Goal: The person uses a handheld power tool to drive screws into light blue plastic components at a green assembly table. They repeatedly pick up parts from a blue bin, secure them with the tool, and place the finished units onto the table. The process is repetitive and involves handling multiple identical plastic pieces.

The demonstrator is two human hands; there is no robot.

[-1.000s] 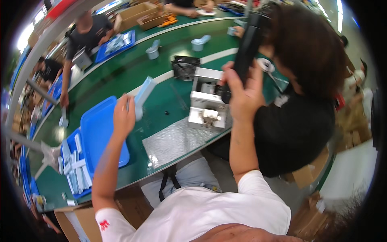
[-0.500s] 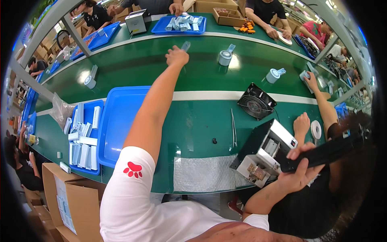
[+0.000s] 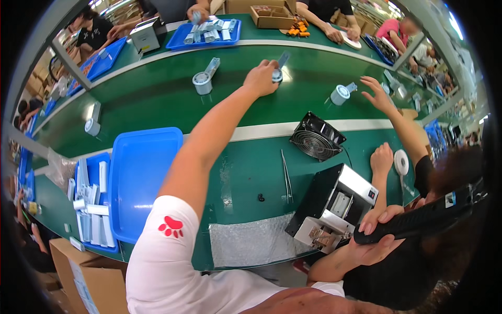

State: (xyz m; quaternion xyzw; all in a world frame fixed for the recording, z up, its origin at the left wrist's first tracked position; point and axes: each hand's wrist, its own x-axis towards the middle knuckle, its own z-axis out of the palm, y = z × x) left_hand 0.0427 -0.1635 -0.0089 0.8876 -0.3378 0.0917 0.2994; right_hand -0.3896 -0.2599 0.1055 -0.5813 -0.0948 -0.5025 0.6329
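My left hand (image 3: 260,78) reaches out over the far green surface. Its fingers curl round a pale blue round part with a flat upright arm (image 3: 283,60), and the hand hides much of its round end. A like round part (image 3: 202,82) stands to its left, another (image 3: 340,94) to its right, and one more (image 3: 92,126) at the far left. At the lower right my right hand (image 3: 377,233) grips the end of a long black handheld device (image 3: 413,222); its exact kind I cannot make out. Below that hand stands a black and silver machine (image 3: 334,201).
On the near bench lie an empty blue tray (image 3: 146,157), a tray of pale blue casings (image 3: 97,225), a black fan (image 3: 317,137), tweezers (image 3: 286,175) and bubble wrap (image 3: 251,240). A co-worker's open hand (image 3: 377,94) is over the surface at right. Other people sit opposite.
My left hand has moved right, off one round part and onto the one beside it. The co-worker's hand at right has come off a part. My right hand still holds the black device.
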